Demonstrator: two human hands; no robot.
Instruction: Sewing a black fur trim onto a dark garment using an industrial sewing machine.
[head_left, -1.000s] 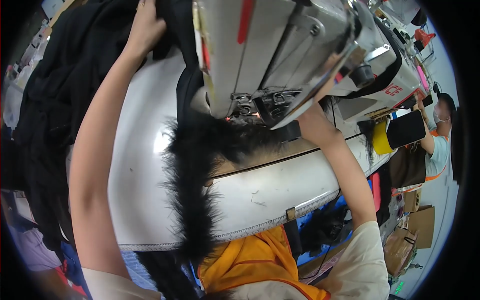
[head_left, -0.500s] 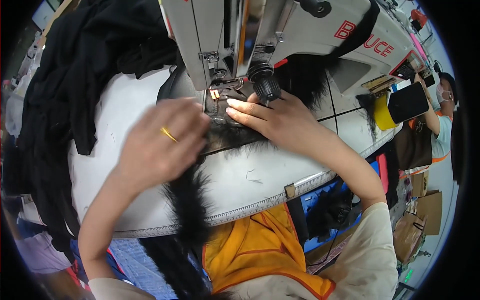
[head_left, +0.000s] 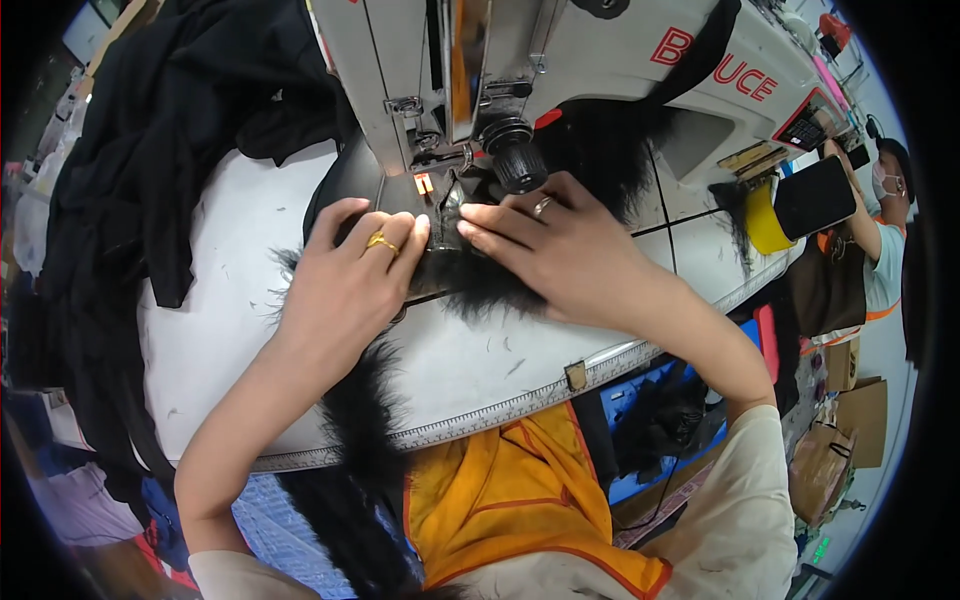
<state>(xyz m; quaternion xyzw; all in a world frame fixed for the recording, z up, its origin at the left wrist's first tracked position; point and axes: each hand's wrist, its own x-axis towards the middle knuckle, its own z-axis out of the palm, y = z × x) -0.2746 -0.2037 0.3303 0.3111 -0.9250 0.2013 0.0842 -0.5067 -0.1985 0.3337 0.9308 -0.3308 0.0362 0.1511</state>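
A black furry strip (head_left: 368,412) runs from below the table edge up to the sewing machine (head_left: 585,75). Beside the lit needle area (head_left: 424,186), my left hand (head_left: 345,285) lies on the dark material, fingers stretched out and fingertips close to the stitching place. Across from it, the extended fingers of my right hand (head_left: 565,255) press down on the black piece just right of the needle; its thumb is partly hidden. Black fur spreads below and between both hands. Under the fingers, the material's exact edges cannot be made out.
Black cloth (head_left: 230,80) is heaped on the left of the white table (head_left: 500,355). A measuring tape (head_left: 480,412) follows the curved front edge. A yellow roll (head_left: 767,218) and a dark flat panel (head_left: 815,200) stand at the right. Another person (head_left: 885,225) is beyond.
My left hand, blurred and raised before, now lies on the material with its fingers spread beside the needle. My right hand stays in nearly the same place. The machine sits slightly left in view.
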